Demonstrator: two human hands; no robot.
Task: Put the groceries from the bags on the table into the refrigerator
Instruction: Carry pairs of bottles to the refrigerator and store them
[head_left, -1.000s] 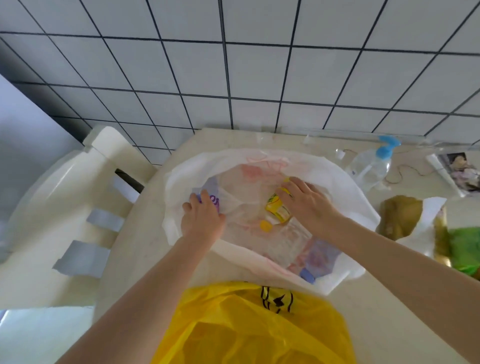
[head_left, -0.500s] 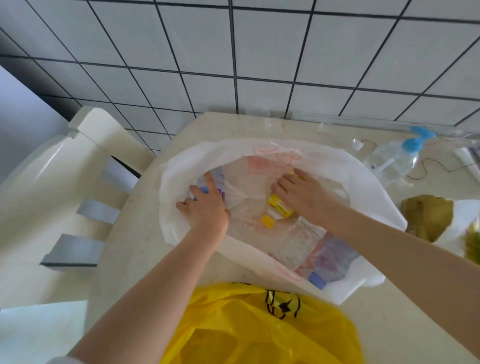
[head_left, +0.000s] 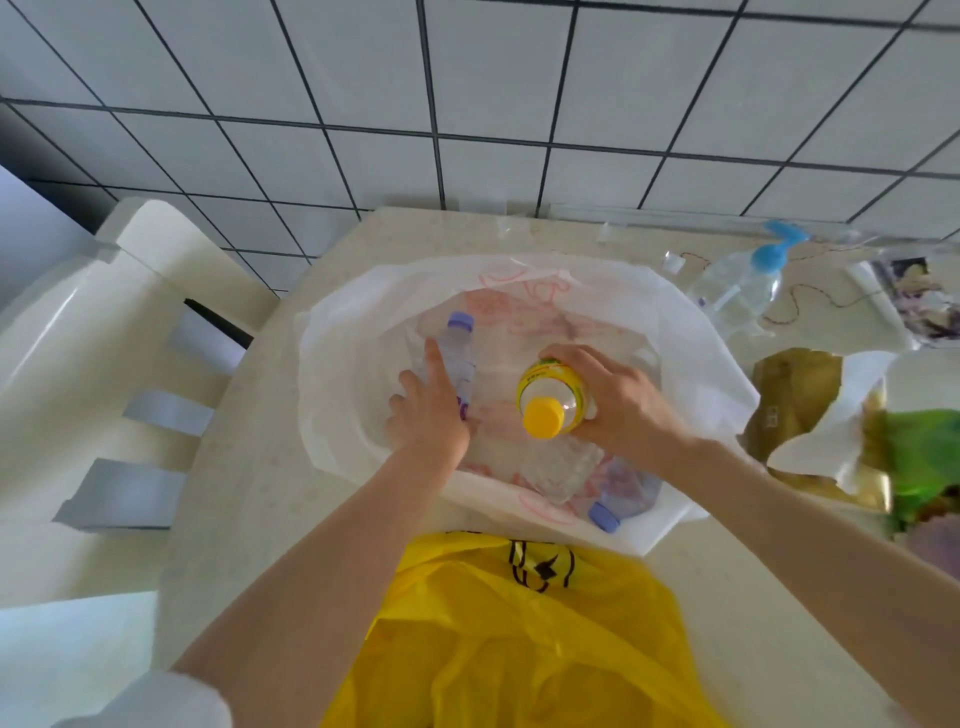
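Nothing here reads clearly to me. The white bag (head_left: 332, 364) carries red print too faint to make out, the yellow bag (head_left: 519, 649) just below it shows a black logo, and my bottle (head_left: 553, 397) label is blurred.

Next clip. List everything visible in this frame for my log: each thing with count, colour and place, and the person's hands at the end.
white plastic bag: 1, white with red print, open on the table centre
yellow-capped bottle: 1, clear with yellow cap and label, upright over the white bag
purple-capped bottles: 2, clear; one at the bag's left, one at its near right edge
yellow plastic bag: 1, yellow with black print, near table edge
spray bottle: 1, clear with blue head, lying far right
table: 1, beige, against the tiled wall
chair: 1, cream, left of table
green bag: 1, right edge
left hand: rests on the bag's left bottle
right hand: grips the yellow-capped bottle
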